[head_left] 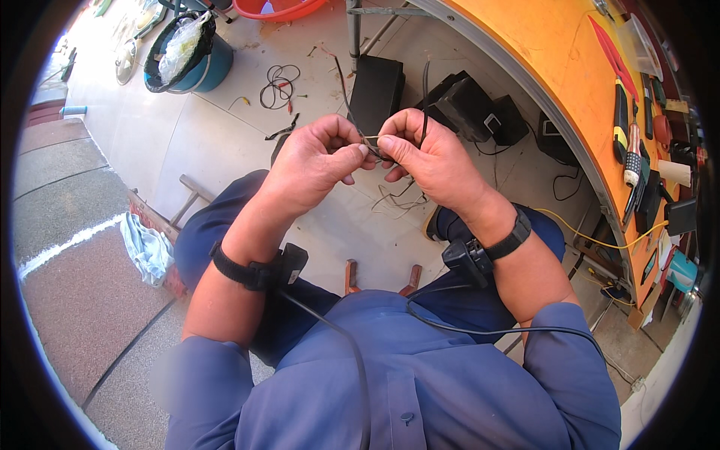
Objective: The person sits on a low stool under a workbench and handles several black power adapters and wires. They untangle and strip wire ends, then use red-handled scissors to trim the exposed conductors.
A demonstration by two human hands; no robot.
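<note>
Both of my hands are raised in front of me, close together, over the floor between my knees. My left hand (311, 161) pinches a thin black cable (343, 88), one end of which rises above the fingers to fine bare strands. Closed on the same bunch of wires, my right hand (431, 154) has a thicker black cable (426, 94) standing up beside its index finger. A short pale wire shows between the fingertips, where the wires cross. How they join is too small to tell. Below the hands some thin light wires (401, 201) show.
An orange table (540, 49) with tools, including red pliers (611, 52), curves along the right. Black boxes (465, 105) lie on the floor beyond my hands. A coiled cable (279, 86), blue bucket (214, 67) and red basin (279, 10) stand farther off; a cloth (146, 247) lies left.
</note>
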